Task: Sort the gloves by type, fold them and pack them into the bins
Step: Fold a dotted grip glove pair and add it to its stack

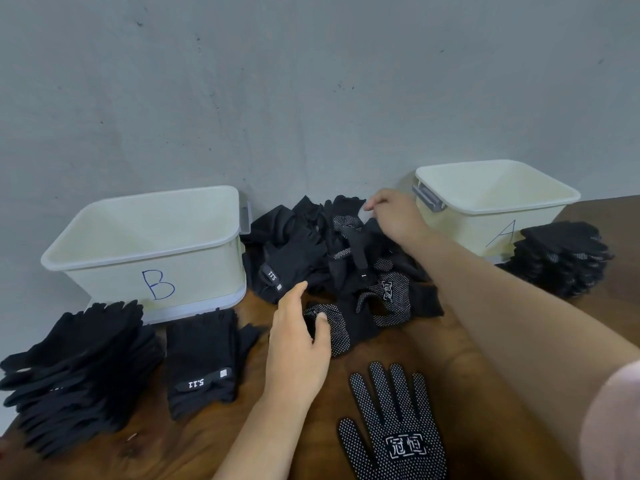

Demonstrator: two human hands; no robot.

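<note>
A loose heap of black gloves (311, 251) lies between two pale bins, mixing plain strapped gloves and white-dotted ones. My left hand (298, 337) rests at the heap's front edge, thumb pressing a dotted glove (334, 329), fingers apart. My right hand (391, 213) reaches over the back of the heap, fingertips pinched at a glove near the wall; what it grips is unclear. One dotted glove (394, 424) lies flat, palm up, at the front. Bin B (152, 237) stands at left, bin A (491, 199) at right; both look empty.
A tall stack of plain black gloves (79, 372) sits front left, with a folded strapped glove (201, 362) beside it. A stack of dotted gloves (561, 258) stands in front of bin A. The wooden table (616, 289) meets a grey wall behind.
</note>
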